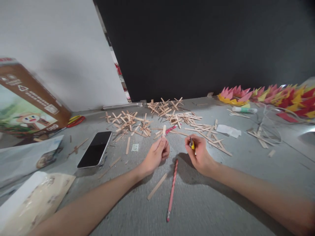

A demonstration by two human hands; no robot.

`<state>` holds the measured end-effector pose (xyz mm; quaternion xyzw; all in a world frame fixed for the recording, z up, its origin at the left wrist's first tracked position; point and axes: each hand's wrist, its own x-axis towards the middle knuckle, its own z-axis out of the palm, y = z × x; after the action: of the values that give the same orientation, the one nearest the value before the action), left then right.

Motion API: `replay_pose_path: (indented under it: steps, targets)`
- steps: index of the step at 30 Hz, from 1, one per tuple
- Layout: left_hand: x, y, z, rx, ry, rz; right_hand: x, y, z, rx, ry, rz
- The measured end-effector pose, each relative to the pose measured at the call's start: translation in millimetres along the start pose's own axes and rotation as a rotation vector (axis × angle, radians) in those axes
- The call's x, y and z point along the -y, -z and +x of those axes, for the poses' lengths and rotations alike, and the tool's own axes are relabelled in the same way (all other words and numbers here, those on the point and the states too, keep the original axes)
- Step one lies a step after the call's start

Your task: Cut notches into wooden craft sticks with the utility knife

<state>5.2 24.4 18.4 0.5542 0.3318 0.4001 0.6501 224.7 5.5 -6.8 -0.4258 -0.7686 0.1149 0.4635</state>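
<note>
Between the thumb and fingers of my left hand [157, 153] a short wooden craft stick [164, 130] stands upright. My right hand [199, 150] is closed round a yellow and black tool [192, 144], mostly hidden by the fingers. Below and between the hands, a pink twisted pencil [172, 193] lies on the grey table [137, 213], with a loose craft stick [157, 186] to its left. Beyond the hands are piles of crossed craft sticks [128, 121] and a red pen-like item [171, 129].
A phone [95, 149] lies at left, near a brown box [34, 101] and plastic packets [36, 200]. A glue stick [244, 109], a white paper strip [228, 130] and pink and yellow paper crowns [235, 95] are at right. A black panel [201, 49] stands behind.
</note>
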Motion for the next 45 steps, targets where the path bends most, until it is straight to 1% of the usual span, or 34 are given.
replay_pose_path:
  steps: [3,6,9,11,12,14,18,22,26,29,32,35,37,45]
  targets:
    - [2,2.9,1,-0.004,0.019,0.060,2,4,2,0.017,-0.097,0.108]
    - [4,4.9,1,-0.015,0.003,0.150,4,6,7,0.065,-0.191,0.164]
    - [2,4.4,1,-0.043,-0.041,0.186,2,6,14,0.145,-0.330,0.140]
    - [1,3.0,1,-0.069,-0.061,0.178,0,6,17,0.163,-0.405,0.095]
    - [1,2.3,1,-0.081,-0.067,0.171,-1,5,18,0.162,-0.418,0.077]
    - [0,1.0,2,-0.100,-0.056,0.151,0,4,19,0.178,-0.396,0.060]
    - [1,0.2,2,-0.131,-0.006,0.096,6,0,17,0.274,-0.309,0.101]
    - [3,0.6,2,-0.157,-0.012,0.070,8,0,14,0.270,-0.268,0.159]
    - [4,0.6,2,-0.192,-0.024,0.092,9,6,11,0.243,-0.292,0.268]
    - [5,0.4,2,-0.198,-0.026,0.107,13,12,10,0.296,-0.322,0.344]
    - [5,0.3,1,-0.197,-0.034,0.105,19,17,11,0.360,-0.279,0.289]
    - [5,0.4,2,-0.201,-0.045,0.103,23,19,12,0.369,-0.204,0.167]
    - [6,0.7,3,-0.204,-0.051,0.112,23,19,13,0.365,-0.176,0.127]
    - [9,2.1,4,-0.200,-0.044,0.140,24,19,14,0.380,-0.147,0.078]
